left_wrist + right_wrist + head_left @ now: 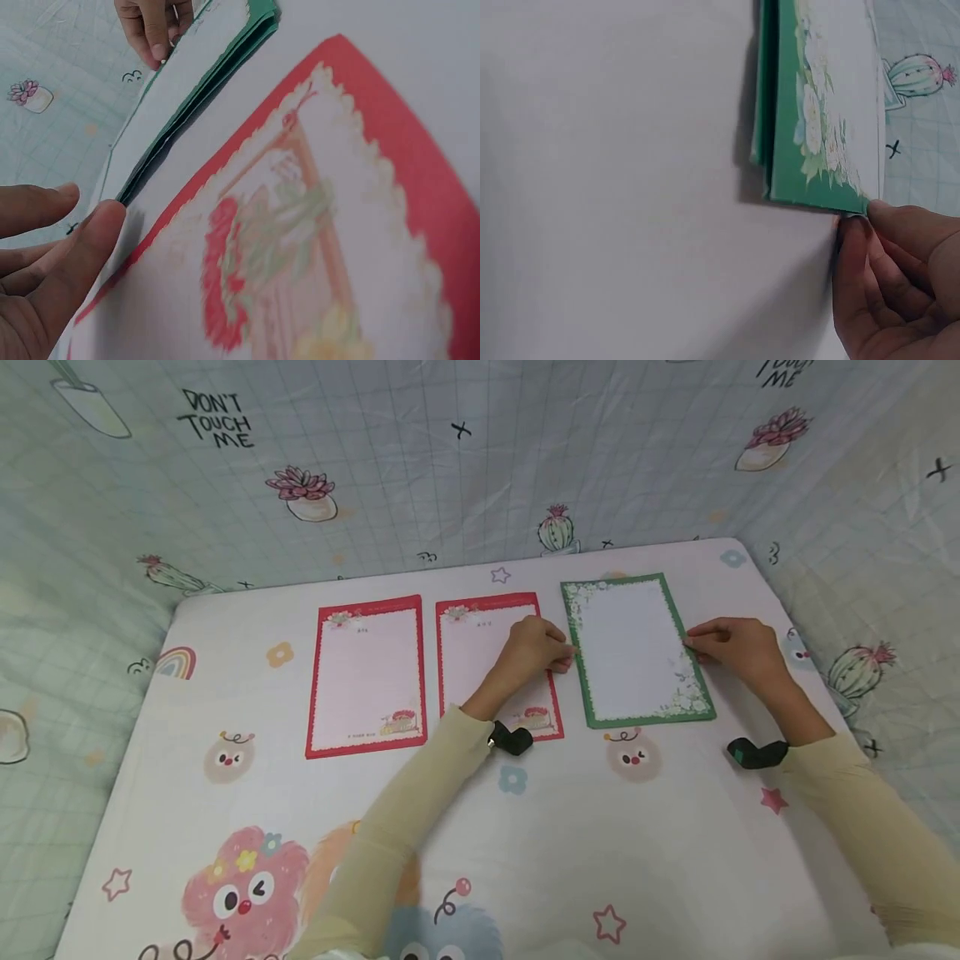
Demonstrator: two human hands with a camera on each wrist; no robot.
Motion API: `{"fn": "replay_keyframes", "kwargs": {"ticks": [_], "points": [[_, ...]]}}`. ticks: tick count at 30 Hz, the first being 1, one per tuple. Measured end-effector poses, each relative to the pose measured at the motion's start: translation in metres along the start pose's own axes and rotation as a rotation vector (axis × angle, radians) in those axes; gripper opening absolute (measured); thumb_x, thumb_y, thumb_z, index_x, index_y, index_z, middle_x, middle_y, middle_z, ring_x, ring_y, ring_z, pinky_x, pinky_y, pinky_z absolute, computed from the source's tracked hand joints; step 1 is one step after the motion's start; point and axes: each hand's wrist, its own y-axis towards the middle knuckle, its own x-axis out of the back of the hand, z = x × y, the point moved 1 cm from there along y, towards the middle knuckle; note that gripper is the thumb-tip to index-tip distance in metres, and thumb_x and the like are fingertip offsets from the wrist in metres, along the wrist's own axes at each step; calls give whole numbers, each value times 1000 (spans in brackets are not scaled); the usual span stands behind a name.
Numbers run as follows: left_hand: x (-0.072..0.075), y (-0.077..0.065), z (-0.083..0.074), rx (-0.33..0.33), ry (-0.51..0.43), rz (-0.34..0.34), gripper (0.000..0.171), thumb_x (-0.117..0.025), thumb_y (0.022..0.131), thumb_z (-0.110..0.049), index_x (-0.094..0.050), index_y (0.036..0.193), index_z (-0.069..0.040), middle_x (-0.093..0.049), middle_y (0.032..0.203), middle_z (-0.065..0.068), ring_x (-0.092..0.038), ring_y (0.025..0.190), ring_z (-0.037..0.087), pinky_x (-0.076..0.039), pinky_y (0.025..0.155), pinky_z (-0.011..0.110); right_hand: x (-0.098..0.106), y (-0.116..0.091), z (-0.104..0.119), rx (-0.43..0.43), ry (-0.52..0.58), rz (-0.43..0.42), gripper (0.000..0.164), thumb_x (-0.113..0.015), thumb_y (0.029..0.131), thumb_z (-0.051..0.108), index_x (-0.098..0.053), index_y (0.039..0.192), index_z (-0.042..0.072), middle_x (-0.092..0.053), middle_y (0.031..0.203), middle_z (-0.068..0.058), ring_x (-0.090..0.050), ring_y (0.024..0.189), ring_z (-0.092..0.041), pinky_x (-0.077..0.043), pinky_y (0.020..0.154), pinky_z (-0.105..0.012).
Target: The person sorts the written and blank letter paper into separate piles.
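Observation:
A stack of green-bordered paper sheets (633,647) with white flowers lies at the right of the table. Layered green edges (214,82) show in the left wrist view. At its left side is my left hand (536,647); the thumb touches the edge, while the index finger stands apart from the thumb. My right hand (738,647) pinches the right edge; in the right wrist view the thumb (907,225) and a fingertip meet at the green border. Under my left forearm and hand, a red-bordered sheet (472,668) is partly hidden.
Another red-bordered sheet (367,681) lies further left, a little apart from the covered one. The tablecloth (555,852) is white with cartoon prints. Patterned curtain cloth (412,468) rises behind the table and at both sides.

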Motion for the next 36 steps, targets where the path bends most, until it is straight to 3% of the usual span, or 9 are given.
{"fn": "replay_keyframes", "kwargs": {"ticks": [5,7,12,17,27,36], "points": [[19,-16,7,-51,119,-19,29,-74,94,-17,-71,116,2,-74,86,6,-73,77,17,-59,78,25,-1,-10,10,95,-115,-50,28,-68,99,19,-72,114,-5,-74,99,-25,-67,94,-35,-46,72,-34],[30,-24,12,-86,151,-31,30,-74,95,-18,-71,118,1,-76,90,5,-72,82,15,-58,80,27,-1,-13,16,106,-119,-52,27,-67,99,17,-71,116,-5,-72,104,-28,-66,98,-40,-47,73,-37],[56,-43,27,-121,149,-52,33,-74,95,-21,-72,121,-2,-77,99,3,-71,91,13,-59,87,30,-1,-21,33,137,-107,-26,30,-67,100,18,-70,121,-3,-72,111,-27,-67,100,-39,-47,68,-25],[70,-58,34,-138,150,-61,33,-75,95,-21,-72,122,-3,-77,100,3,-72,94,15,-59,88,32,-8,-27,50,168,-89,-12,29,-70,98,16,-71,121,-1,-72,113,-25,-68,101,-37,-42,63,-12],[96,-83,53,-159,215,-85,30,-74,95,-20,-73,121,-6,-75,111,5,-71,98,18,-61,87,35,-45,-38,80,267,-12,80,21,-69,98,14,-76,116,4,-75,111,-16,-70,101,-32,-51,81,-38],[131,-107,60,-105,220,-147,26,-71,97,-14,-70,121,-6,-72,115,9,-71,102,23,-60,89,38,-74,-44,104,244,60,183,26,-67,100,18,-73,122,6,-75,111,-14,-68,101,-28,-50,80,-36]]}}
